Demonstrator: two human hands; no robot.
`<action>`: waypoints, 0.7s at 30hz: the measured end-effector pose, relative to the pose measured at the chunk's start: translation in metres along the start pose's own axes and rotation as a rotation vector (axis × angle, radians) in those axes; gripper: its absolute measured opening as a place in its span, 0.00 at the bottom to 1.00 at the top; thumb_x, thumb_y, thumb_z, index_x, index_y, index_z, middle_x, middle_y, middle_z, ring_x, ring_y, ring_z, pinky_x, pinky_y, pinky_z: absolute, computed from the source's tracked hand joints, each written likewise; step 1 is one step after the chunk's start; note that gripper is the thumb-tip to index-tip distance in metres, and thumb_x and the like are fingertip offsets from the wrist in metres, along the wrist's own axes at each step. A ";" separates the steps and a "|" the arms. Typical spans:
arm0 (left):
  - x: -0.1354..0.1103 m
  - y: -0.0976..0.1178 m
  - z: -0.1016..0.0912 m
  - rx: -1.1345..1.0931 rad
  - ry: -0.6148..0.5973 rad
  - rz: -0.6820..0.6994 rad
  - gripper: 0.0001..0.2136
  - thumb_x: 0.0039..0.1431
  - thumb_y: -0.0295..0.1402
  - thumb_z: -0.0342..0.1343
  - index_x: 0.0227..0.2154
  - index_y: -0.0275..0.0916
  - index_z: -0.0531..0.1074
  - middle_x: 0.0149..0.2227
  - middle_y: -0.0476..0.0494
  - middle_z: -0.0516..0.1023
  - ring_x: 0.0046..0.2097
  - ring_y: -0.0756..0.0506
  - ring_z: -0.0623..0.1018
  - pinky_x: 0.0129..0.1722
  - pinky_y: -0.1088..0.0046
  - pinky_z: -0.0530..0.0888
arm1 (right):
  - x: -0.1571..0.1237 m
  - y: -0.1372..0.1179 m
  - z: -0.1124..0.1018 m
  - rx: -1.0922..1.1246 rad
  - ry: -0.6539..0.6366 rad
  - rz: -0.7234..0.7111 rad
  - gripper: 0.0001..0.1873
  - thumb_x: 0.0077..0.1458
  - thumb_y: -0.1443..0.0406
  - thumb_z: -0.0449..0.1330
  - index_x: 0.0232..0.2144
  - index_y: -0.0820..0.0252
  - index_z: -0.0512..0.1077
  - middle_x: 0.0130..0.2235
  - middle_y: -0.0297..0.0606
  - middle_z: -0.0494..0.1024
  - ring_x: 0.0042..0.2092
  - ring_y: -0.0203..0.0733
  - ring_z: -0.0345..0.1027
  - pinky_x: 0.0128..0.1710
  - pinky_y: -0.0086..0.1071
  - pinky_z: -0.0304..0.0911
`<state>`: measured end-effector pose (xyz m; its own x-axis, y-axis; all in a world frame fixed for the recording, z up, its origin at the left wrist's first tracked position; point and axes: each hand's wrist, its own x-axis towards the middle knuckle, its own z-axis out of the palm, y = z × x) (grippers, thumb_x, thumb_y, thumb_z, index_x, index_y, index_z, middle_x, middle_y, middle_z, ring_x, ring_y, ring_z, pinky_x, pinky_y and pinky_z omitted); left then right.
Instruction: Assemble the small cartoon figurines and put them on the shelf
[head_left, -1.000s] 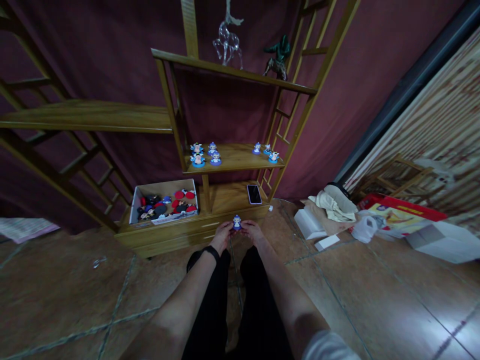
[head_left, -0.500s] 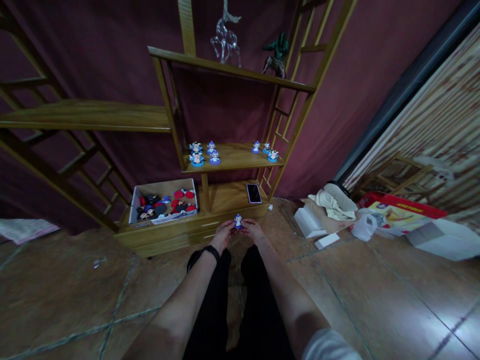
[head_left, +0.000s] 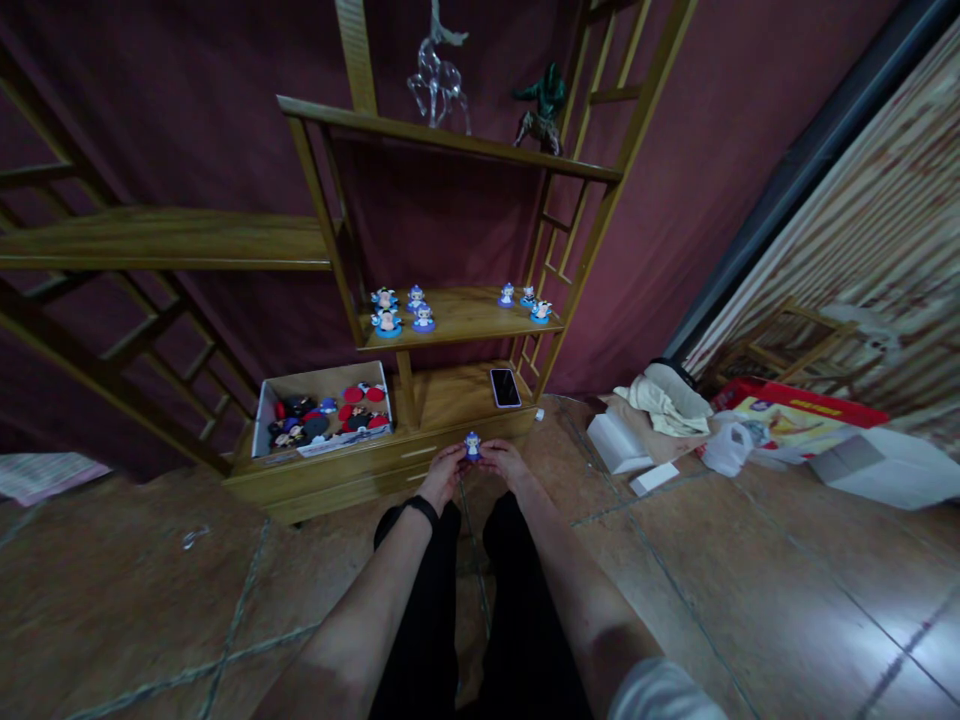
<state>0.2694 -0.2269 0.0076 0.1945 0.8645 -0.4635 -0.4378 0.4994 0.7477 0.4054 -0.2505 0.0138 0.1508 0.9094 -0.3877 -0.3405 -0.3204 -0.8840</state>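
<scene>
A tiled floor (head_left: 712,560) is stretching under everything, and a tall wooden shelf unit (head_left: 465,318) is standing on it at twelve o'clock from the person. At three o'clock from the unit, a heap of white boxes (head_left: 619,445), cloth (head_left: 664,405) and a red box (head_left: 795,425) is lying on the tiles. On the unit's bottom board, a cardboard box (head_left: 319,378) of red and dark toys is sitting at ten o'clock from the hands, and a phone (head_left: 505,387) is lying flat at one o'clock from them. Little blue figurines (head_left: 399,310) are standing in two groups on the middle board, and a glass deer (head_left: 437,75) and a dark statue (head_left: 541,105) are standing on the top one. The left hand (head_left: 442,477) and the right hand (head_left: 504,462) are meeting just in front of the unit's base. Each grip is pinching a small blue figurine (head_left: 472,446) from its own side, fingertips pressed onto it, and it is sitting upright between them.
</scene>
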 end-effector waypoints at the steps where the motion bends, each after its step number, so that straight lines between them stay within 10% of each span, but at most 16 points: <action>1: 0.000 0.000 0.000 0.001 0.004 0.002 0.05 0.49 0.22 0.60 0.29 0.35 0.73 0.24 0.46 0.77 0.25 0.51 0.76 0.29 0.77 0.72 | 0.000 0.000 0.000 -0.001 -0.001 -0.004 0.14 0.33 0.63 0.71 0.23 0.60 0.71 0.21 0.31 0.75 0.25 0.35 0.70 0.30 0.31 0.67; 21: 0.002 0.001 0.000 0.006 -0.008 -0.004 0.08 0.45 0.19 0.61 0.30 0.34 0.75 0.26 0.45 0.78 0.26 0.51 0.76 0.30 0.77 0.72 | -0.004 -0.004 0.000 0.004 0.005 -0.033 0.16 0.30 0.63 0.71 0.24 0.59 0.70 0.21 0.28 0.74 0.23 0.33 0.67 0.29 0.30 0.65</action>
<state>0.2692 -0.2252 0.0075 0.2028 0.8631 -0.4625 -0.4319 0.5028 0.7488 0.4060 -0.2531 0.0195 0.1669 0.9178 -0.3602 -0.3393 -0.2896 -0.8950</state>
